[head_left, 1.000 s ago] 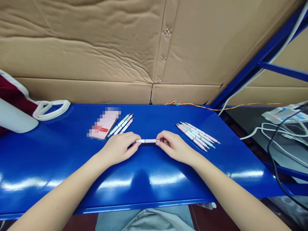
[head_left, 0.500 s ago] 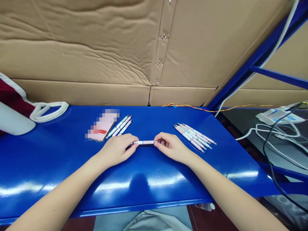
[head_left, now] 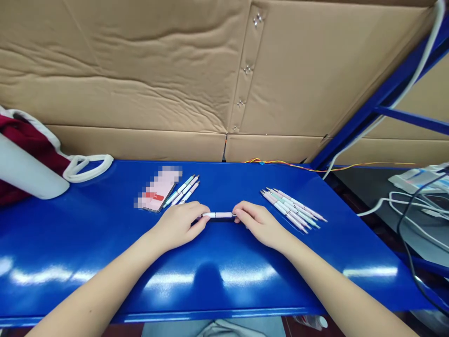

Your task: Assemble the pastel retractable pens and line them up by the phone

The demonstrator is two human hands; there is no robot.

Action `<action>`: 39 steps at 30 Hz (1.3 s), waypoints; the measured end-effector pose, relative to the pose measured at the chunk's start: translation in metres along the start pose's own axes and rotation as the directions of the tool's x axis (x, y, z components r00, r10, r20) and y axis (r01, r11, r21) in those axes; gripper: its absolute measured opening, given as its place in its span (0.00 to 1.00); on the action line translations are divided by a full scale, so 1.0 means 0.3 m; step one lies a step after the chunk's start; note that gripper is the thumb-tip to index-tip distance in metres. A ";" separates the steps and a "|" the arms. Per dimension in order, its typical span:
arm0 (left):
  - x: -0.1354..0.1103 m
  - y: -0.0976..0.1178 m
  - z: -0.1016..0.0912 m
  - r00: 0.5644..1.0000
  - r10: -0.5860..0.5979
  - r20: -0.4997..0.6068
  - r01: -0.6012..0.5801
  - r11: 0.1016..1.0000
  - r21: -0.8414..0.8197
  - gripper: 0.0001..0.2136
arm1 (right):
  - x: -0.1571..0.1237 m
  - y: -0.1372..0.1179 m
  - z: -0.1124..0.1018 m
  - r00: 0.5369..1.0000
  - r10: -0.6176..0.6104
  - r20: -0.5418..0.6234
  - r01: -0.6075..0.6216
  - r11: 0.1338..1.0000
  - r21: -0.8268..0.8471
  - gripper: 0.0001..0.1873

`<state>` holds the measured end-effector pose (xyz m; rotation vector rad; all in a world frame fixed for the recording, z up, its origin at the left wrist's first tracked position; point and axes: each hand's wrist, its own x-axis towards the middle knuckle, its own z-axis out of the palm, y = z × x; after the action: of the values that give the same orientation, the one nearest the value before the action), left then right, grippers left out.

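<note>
Item: one white-and-pink retractable pen [head_left: 218, 215], held level over a blue steel bench [head_left: 70, 248], its long axis running left to right between the hands. Left hand [head_left: 178, 225]: fingers curled, closed on the pen's left end. Right hand [head_left: 261, 224]: fingers curled, closed on its right end. Both hands are about equally near. Adjacent: a fanned group of pens [head_left: 292, 210] beyond the right hand; three pens [head_left: 183, 191] beyond the left, beside a blurred pink booklet [head_left: 157, 189].
</note>
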<state>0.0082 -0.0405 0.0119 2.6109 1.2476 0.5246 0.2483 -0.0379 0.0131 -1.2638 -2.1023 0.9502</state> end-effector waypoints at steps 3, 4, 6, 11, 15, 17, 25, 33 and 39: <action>0.000 0.001 0.003 1.000 -0.004 0.025 0.004 1.000 0.000 0.12 | 0.004 0.001 0.000 1.000 0.000 0.006 0.001 1.000 -0.024 0.10; 0.000 0.001 0.004 0.999 -0.005 0.035 0.005 1.000 0.000 0.12 | 0.004 0.003 0.000 1.000 -0.008 0.004 0.008 1.000 -0.014 0.08; -0.002 0.000 0.006 0.999 -0.012 0.040 0.012 1.000 -0.004 0.13 | 0.004 0.008 0.000 0.999 -0.031 -0.010 0.031 0.999 0.008 0.05; -0.004 -0.006 -0.003 0.998 -0.056 0.006 0.056 0.998 -0.008 0.14 | 0.003 0.024 -0.011 0.992 -0.067 -0.104 0.063 0.997 -0.039 0.01; 0.004 -0.020 -0.005 0.997 -0.034 -0.076 0.041 0.995 0.094 0.12 | 0.015 0.060 -0.030 0.984 -0.076 -0.159 0.060 0.993 -0.104 0.01; 0.007 -0.032 0.004 0.992 -0.015 -0.128 0.036 0.986 0.163 0.11 | 0.024 0.082 -0.040 0.978 -0.064 -0.197 0.033 0.987 -0.157 0.05; 0.010 -0.039 0.046 0.981 -0.070 -0.182 0.118 0.956 0.268 0.11 | 0.028 0.069 -0.005 0.988 -0.078 -0.133 0.044 0.970 -0.240 0.03; 0.034 0.026 0.086 0.967 0.149 -0.208 -0.098 0.967 0.235 0.09 | 0.024 0.018 0.075 0.974 -0.203 -0.102 0.174 0.955 -0.241 0.04; 0.034 0.020 0.091 0.949 0.210 -0.236 -0.161 0.964 0.214 0.08 | 0.023 0.011 0.082 0.976 -0.203 -0.082 0.183 0.962 -0.201 0.03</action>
<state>0.0292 -0.0371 -0.0087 2.9184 1.1791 0.8396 0.2294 -0.0381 -0.0043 -1.1444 -2.2296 0.5976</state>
